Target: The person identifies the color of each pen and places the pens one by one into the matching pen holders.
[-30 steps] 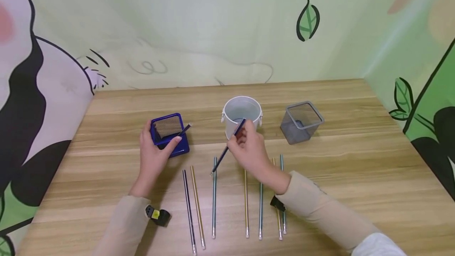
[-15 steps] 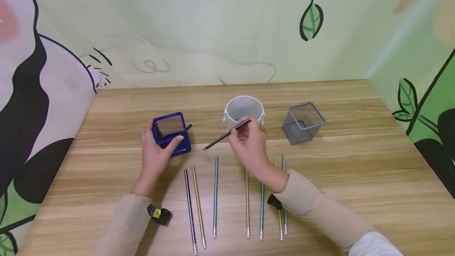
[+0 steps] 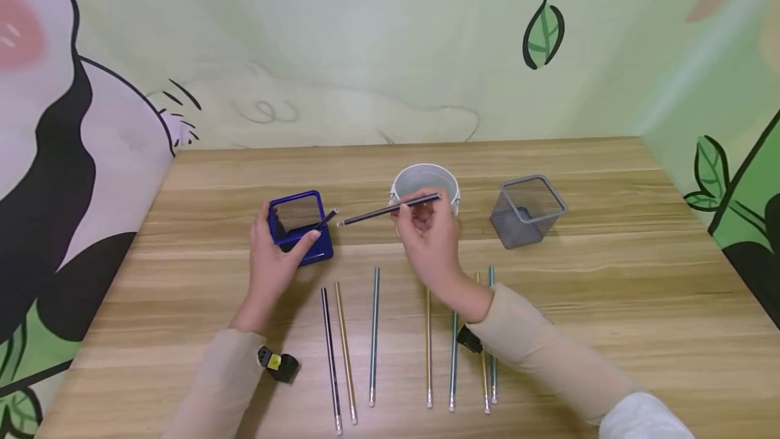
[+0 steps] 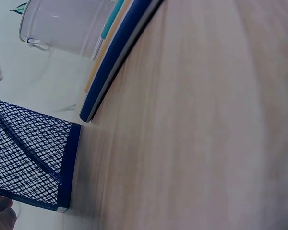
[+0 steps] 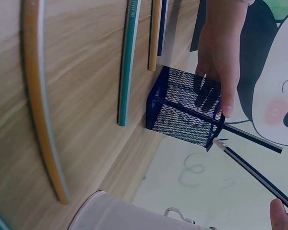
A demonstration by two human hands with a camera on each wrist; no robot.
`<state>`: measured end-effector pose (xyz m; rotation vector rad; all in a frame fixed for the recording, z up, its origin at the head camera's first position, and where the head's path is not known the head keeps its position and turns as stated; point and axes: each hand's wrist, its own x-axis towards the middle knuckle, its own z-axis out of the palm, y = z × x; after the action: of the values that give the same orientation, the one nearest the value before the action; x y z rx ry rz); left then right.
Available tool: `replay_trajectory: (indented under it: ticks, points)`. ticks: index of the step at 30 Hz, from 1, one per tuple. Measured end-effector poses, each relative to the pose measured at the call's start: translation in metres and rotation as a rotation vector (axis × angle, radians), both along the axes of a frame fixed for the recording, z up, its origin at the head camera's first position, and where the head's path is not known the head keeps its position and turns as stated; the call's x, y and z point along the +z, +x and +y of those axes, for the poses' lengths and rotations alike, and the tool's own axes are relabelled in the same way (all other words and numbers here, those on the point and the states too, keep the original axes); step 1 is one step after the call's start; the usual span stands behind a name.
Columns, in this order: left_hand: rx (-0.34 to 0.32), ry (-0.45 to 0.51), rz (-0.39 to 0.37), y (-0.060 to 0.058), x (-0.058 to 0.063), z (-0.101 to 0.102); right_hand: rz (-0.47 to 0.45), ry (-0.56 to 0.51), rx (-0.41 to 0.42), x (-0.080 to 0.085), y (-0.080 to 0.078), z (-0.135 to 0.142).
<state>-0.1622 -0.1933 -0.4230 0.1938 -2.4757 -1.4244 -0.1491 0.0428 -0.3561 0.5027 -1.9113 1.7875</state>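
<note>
My left hand [image 3: 271, 273] grips the blue mesh pencil holder [image 3: 317, 252] by its side, thumb near the front rim. One dark pencil [image 3: 328, 218] leans inside it, its end sticking out over the right side. In my right hand [image 3: 435, 242], a second dark blue pencil [image 3: 373, 213] is pinched between thumb and fingers, nearly level. Its eraser end points left, just short of the holder. The right wrist view shows that white eraser [image 5: 220, 143] close beside the rim of the holder [image 5: 182, 110]. The left wrist view shows the holder's mesh wall [image 4: 33, 153] standing on the table.
Behind my right hand stands a white bucket [image 3: 420, 180] with side handles. A grey mesh holder [image 3: 518, 230] is to its right. Several pencils lie in front, among them a dark blue one [image 3: 331, 358], a yellow one [image 3: 345, 351] and a teal one [image 3: 374, 337].
The pencil in my right hand has swung from steeply slanted to nearly level, its eraser end moving up and left toward the blue holder. My left hand keeps its grip.
</note>
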Motion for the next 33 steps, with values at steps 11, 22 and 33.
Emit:
replay_trajectory:
  ticks: [11,22,33]
  points:
    - [-0.003,0.003,0.017,-0.002,-0.001,0.001,0.025,-0.117,0.046,0.001,-0.002,-0.009]
    - [-0.001,0.008,0.024,-0.002,-0.003,0.003,0.042,-0.118,0.082,-0.009,-0.001,-0.019]
    - [0.005,0.013,0.028,-0.001,-0.001,0.003,0.006,-0.093,0.126,-0.015,-0.002,-0.027]
